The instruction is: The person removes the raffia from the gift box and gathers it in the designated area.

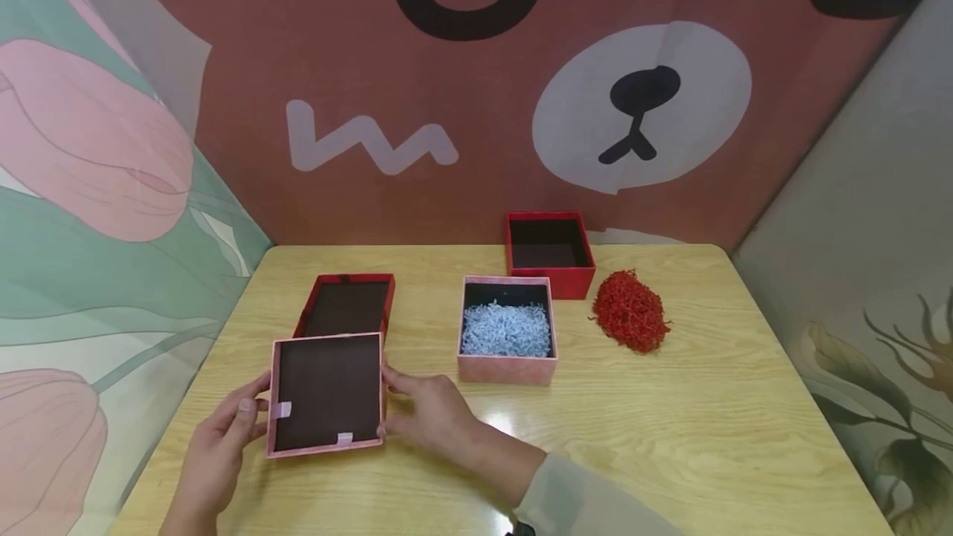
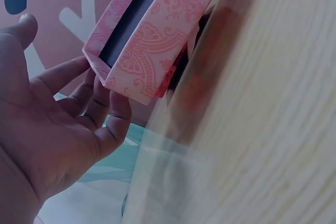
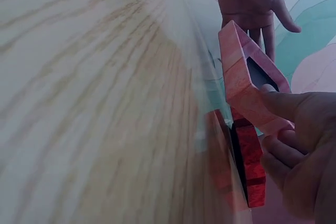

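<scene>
A pink patterned box lid [image 1: 328,391] with a dark inside is held up off the table, its hollow side facing me. My right hand [image 1: 439,420] pinches its right wall, thumb on one side and fingers behind, as the right wrist view shows. At the opposite edge, the fingers of my left hand [image 2: 63,108] touch the lid's corner [image 2: 105,74], while the thumb stands away from it. Two small pale tabs show inside the lid. Just behind it, a red lid [image 1: 350,304] with a dark inside is partly covered by the pink one.
A pink box [image 1: 506,369] holding light blue shredded paper [image 1: 506,329] stands mid-table. Behind it is a red box [image 1: 566,281] with a dark interior. Red shredded paper [image 1: 631,311] lies heaped to the right. A printed wall [image 1: 476,213] borders the table's back edge.
</scene>
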Demonstrator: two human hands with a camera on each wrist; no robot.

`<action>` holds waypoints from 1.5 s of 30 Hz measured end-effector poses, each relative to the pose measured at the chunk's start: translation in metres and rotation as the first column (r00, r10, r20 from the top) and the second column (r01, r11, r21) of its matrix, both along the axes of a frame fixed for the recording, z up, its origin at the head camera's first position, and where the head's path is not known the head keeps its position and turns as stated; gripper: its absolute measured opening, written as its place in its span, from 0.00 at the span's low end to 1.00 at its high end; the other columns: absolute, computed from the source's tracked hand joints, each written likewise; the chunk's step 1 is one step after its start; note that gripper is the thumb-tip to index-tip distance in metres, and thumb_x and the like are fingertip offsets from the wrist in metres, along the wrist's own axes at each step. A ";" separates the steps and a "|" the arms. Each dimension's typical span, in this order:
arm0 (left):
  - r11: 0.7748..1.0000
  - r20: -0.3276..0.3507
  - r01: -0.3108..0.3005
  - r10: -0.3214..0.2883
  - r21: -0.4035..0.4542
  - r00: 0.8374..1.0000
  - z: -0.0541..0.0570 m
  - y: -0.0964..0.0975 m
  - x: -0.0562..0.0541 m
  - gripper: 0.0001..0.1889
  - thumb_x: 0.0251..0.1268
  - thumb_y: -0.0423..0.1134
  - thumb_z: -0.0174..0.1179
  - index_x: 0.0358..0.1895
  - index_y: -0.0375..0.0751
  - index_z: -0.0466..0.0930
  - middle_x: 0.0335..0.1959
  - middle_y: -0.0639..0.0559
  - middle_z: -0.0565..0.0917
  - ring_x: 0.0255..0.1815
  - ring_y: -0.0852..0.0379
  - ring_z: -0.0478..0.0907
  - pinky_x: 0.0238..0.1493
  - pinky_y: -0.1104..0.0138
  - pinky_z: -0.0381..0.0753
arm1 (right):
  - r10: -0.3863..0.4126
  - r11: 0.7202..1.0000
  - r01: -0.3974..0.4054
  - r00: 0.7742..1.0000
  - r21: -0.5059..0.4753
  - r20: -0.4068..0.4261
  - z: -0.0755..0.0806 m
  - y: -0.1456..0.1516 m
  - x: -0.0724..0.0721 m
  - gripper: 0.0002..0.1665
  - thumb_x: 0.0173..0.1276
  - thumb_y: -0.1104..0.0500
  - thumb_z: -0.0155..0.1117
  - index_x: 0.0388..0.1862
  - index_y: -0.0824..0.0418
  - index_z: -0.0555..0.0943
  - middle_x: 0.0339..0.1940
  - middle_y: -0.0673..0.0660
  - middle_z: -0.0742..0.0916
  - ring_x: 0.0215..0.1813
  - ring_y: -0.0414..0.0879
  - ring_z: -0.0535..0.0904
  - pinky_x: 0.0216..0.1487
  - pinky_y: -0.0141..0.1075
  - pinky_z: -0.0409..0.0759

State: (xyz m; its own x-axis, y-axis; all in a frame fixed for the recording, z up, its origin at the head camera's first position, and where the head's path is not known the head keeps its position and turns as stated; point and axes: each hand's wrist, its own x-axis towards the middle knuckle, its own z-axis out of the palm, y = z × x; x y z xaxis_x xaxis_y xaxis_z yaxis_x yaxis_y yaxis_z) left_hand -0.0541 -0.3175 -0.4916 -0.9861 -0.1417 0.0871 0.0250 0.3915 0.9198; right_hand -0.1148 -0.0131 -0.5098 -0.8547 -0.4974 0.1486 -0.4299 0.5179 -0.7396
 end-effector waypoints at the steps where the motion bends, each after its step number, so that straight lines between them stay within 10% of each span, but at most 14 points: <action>1: 1.000 0.003 0.007 -0.007 0.002 1.000 -0.001 -0.001 0.000 0.25 0.87 0.41 0.43 0.73 0.26 0.69 0.60 0.64 0.77 0.54 0.66 0.75 0.45 0.73 0.85 | 0.004 1.000 -0.004 1.000 0.011 0.001 -0.001 -0.001 0.000 0.51 0.57 0.48 0.83 0.79 0.44 0.70 0.64 0.46 0.84 0.64 0.39 0.79 0.64 0.31 0.79; 10: 0.998 0.135 0.052 -0.057 0.038 0.989 -0.010 -0.011 -0.003 0.30 0.88 0.48 0.38 0.76 0.25 0.64 0.68 0.55 0.76 0.54 0.70 0.76 0.47 0.72 0.84 | 0.048 0.978 -0.031 0.996 0.208 -0.077 -0.004 -0.011 -0.003 0.50 0.57 0.45 0.82 0.78 0.47 0.72 0.63 0.48 0.86 0.55 0.41 0.86 0.58 0.32 0.82; 18: 0.987 0.422 0.037 0.033 -0.155 0.906 -0.014 -0.019 -0.014 0.42 0.73 0.61 0.61 0.82 0.44 0.59 0.73 0.35 0.70 0.66 0.45 0.69 0.47 0.71 0.82 | 0.054 0.966 -0.041 0.997 0.255 -0.046 -0.005 -0.020 -0.002 0.46 0.58 0.45 0.82 0.75 0.49 0.76 0.60 0.47 0.87 0.54 0.42 0.86 0.58 0.34 0.83; 42: 0.960 0.476 0.079 0.061 -0.268 0.877 -0.013 -0.020 -0.028 0.47 0.72 0.66 0.60 0.83 0.40 0.56 0.69 0.31 0.74 0.68 0.38 0.69 0.59 0.54 0.75 | 0.108 0.944 -0.114 0.994 0.311 0.036 -0.002 -0.024 -0.006 0.46 0.63 0.44 0.78 0.78 0.49 0.73 0.64 0.46 0.86 0.59 0.42 0.84 0.62 0.33 0.80; 45: 0.957 0.431 0.090 0.040 -0.277 0.902 -0.012 -0.016 -0.028 0.48 0.73 0.64 0.59 0.83 0.36 0.54 0.74 0.32 0.68 0.70 0.36 0.68 0.62 0.52 0.76 | 0.126 0.943 -0.134 0.991 0.305 0.043 -0.002 -0.020 -0.006 0.46 0.64 0.44 0.77 0.79 0.50 0.72 0.65 0.47 0.85 0.61 0.43 0.83 0.63 0.32 0.79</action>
State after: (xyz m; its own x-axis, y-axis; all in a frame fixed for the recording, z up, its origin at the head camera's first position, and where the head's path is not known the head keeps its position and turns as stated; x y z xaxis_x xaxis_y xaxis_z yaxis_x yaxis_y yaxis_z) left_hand -0.0817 -0.3339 -0.5036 -0.9386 -0.1497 -0.3108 -0.3314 0.6411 0.6922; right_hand -0.1205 -0.0329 -0.5114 -0.7809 -0.6228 -0.0470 -0.4937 0.6616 -0.5643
